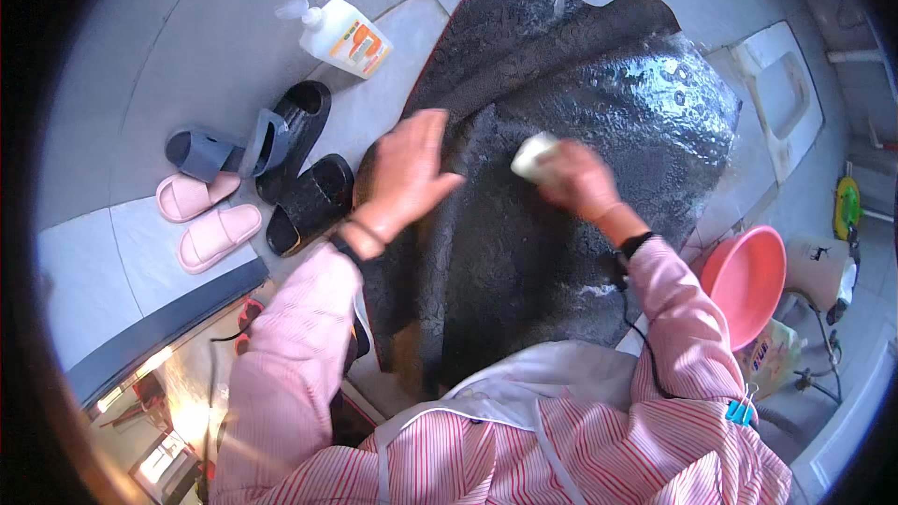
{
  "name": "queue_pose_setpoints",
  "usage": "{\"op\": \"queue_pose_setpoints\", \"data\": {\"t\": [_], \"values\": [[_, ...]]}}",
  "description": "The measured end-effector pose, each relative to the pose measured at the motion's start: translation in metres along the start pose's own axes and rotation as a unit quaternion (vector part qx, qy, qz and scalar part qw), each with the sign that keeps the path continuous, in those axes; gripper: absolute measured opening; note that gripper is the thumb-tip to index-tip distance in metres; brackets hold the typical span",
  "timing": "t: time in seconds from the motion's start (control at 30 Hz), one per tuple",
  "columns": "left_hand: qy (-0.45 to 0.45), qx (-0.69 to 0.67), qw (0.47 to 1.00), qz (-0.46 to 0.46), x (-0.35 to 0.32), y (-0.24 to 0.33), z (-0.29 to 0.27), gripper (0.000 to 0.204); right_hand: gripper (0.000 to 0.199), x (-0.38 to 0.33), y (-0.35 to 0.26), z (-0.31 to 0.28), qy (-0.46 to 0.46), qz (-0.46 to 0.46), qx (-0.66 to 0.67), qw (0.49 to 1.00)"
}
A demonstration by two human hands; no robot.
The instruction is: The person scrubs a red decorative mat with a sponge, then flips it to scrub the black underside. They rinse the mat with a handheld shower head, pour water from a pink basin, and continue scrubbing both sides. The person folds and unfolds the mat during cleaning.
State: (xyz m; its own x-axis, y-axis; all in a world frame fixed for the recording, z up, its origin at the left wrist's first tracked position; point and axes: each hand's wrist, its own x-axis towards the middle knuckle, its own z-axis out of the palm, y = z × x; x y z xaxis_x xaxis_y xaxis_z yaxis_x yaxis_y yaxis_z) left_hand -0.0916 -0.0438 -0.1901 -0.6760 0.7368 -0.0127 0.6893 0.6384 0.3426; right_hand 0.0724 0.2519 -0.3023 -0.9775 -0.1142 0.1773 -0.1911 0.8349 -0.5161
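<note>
A large dark mat [599, 159] lies rumpled before me, wet and shiny at its right, with a raised fold across its far part. My right hand [578, 180] grips a whitish, hand-sized block [534, 157] over the middle of the mat. Motion blur hides whether the block is soap, a sponge or a brush. Over the mat's left side is my left hand [409, 173], fingers stretched out and thumb apart, holding nothing. Whether its palm touches the mat, I cannot tell.
Left of the mat are pink slippers [218, 238], blue-grey slippers [201, 157] and black slippers [310, 204]. A white pump bottle [346, 37] stands beyond them. At right are a pink basin [745, 285], a white bucket [816, 271], a liquid bottle [769, 355] and a squat toilet [781, 98].
</note>
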Motion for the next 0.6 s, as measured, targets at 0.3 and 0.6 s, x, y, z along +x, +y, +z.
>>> {"op": "queue_pose_setpoints", "data": {"t": [0.3,0.6], "values": [[-0.136,0.11,0.984,0.032,0.025,0.02,0.073,0.101,0.038,0.01,0.171,-0.107,0.102,0.368,-0.226,0.896],[-0.096,0.122,0.986,0.066,0.005,0.012,0.099,0.05,0.048,0.179,-0.015,0.002,0.032,-0.164,-0.071,0.983]]}}
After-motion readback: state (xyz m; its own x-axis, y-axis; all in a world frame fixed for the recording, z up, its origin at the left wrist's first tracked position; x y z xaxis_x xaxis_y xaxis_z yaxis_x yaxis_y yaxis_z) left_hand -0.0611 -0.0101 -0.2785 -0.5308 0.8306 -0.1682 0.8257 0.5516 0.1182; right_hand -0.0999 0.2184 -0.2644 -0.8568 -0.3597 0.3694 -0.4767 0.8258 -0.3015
